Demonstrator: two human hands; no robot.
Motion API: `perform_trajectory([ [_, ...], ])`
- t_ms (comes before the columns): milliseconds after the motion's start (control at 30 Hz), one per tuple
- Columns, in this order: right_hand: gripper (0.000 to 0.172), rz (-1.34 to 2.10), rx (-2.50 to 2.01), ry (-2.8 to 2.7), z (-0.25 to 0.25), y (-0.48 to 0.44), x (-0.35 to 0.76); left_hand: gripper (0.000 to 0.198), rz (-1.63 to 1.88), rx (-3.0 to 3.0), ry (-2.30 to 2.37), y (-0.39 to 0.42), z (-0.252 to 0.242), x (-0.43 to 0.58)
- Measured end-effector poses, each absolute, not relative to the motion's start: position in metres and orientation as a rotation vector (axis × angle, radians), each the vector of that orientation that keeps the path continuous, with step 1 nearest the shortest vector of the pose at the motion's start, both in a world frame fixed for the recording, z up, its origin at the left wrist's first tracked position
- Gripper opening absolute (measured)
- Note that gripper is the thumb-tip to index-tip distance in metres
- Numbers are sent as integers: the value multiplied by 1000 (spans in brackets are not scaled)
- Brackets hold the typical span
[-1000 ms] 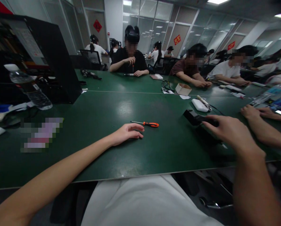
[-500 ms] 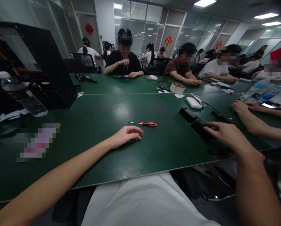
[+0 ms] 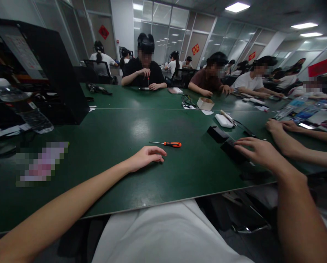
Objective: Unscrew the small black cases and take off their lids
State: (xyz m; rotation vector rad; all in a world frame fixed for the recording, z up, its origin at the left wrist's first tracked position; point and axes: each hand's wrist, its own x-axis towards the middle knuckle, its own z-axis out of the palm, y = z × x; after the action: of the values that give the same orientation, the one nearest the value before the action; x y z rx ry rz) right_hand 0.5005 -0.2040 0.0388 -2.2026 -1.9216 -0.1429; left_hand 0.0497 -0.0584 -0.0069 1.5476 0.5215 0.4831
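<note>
One slim screwdriver (image 3: 172,144); left grip (image 3: 145,158) slack, empty; right grip (image 3: 265,154) unclear at black block (image 3: 232,151).

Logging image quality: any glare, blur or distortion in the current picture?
Head view: pale glare on the green table; same view: black piece by the right hand dark, detail lost; same view: screwdriver fairly sharp; same view: bottle at left leans, likely lens stretch.

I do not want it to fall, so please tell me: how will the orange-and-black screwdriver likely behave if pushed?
The orange-and-black screwdriver should stay stiff, since its thin shaft looks straight and metallic. It may swivel or roll a little, because its handle is thicker than the shaft. The shiny green table probably lets it slide.
</note>
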Motion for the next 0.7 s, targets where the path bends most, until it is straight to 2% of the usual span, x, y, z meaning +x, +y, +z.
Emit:
perform_trajectory([
  [233, 34, -315, -2132, -1738, 80, -188, 494, 23, 484, 1547, 515, -58, -7, 50],
  [367, 32, -188, -2143, -1771, 63, -168, 490, 23, 487, 1537, 506, -58, -7, 50],
  [533, 40, -74, -2131, -1887, 35, -154, 488, 23, 479, 1522, 506, -57, -8, 50],
  [700, 41, -168, -2136, -1776, 68, -159, 504, 23, 483, 1511, 509, -57, -7, 51],
])
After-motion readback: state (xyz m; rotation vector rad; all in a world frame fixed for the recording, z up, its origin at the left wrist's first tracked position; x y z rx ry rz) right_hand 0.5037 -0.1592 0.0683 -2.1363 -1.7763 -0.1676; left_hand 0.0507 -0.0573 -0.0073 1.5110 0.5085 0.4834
